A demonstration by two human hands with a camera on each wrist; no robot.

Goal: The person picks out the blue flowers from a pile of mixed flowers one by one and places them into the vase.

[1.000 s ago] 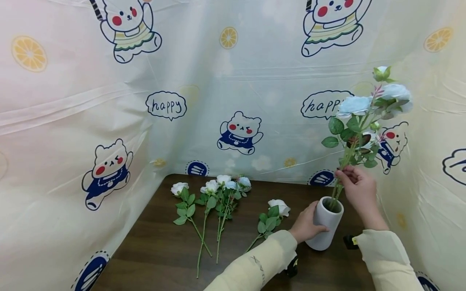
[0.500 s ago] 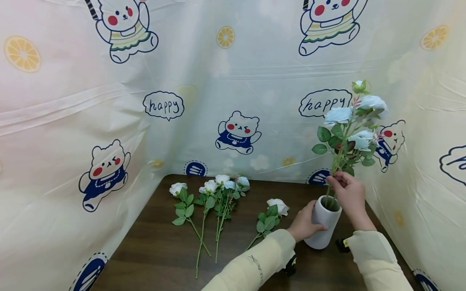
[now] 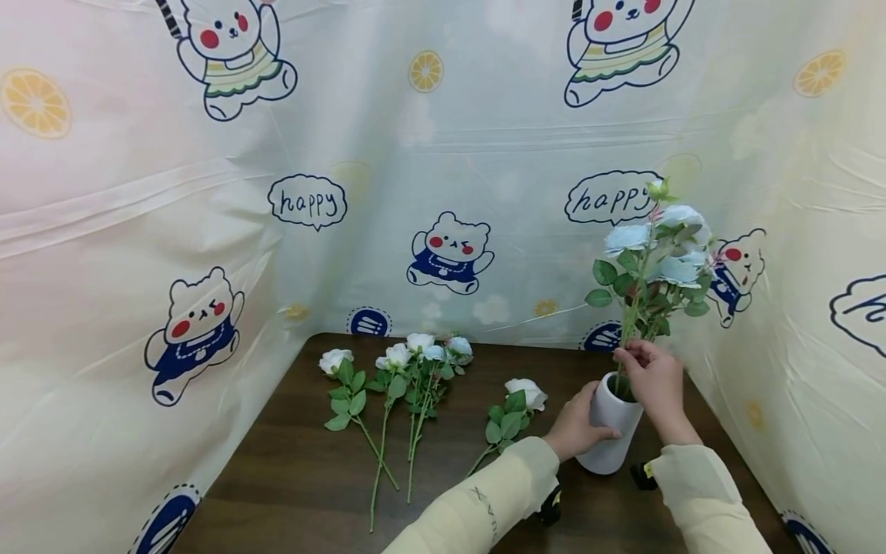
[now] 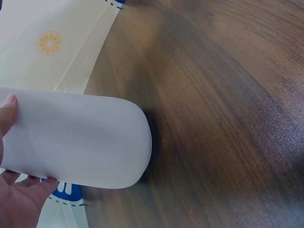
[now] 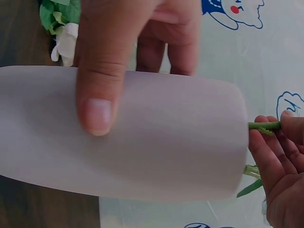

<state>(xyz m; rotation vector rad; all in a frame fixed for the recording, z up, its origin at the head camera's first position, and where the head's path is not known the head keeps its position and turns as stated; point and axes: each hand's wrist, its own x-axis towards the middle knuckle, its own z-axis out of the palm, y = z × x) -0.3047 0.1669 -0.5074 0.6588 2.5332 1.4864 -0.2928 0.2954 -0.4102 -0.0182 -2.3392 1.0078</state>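
A white vase (image 3: pixel 607 438) stands slightly tilted on the table in the head view. My left hand (image 3: pixel 576 428) grips its side, thumb across the front; the left wrist view shows that hand's fingers at both edges of the vase (image 4: pixel 85 140). Blue artificial roses (image 3: pixel 681 269) rise out of the mouth on leafy green stems. Just above the rim, my right hand (image 3: pixel 654 385) pinches a stem between thumb and fingers. Seen from the right wrist, the pinched stem (image 5: pixel 266 126) enters the vase mouth, with another stem (image 5: pixel 251 170) beside it. The stem ends inside are hidden.
Left of centre on the dark wooden table (image 3: pixel 298 492) lie several rose stems, including a white rose (image 3: pixel 335 362) and a pale blue rose (image 3: pixel 459 348). Another white rose (image 3: pixel 526 394) lies beside my left forearm. A printed cloth (image 3: pixel 443 154) hangs behind and along both sides.
My right hand has come down and left with the roses, lowering them further into the vase. The left hand keeps its grip on the vase.
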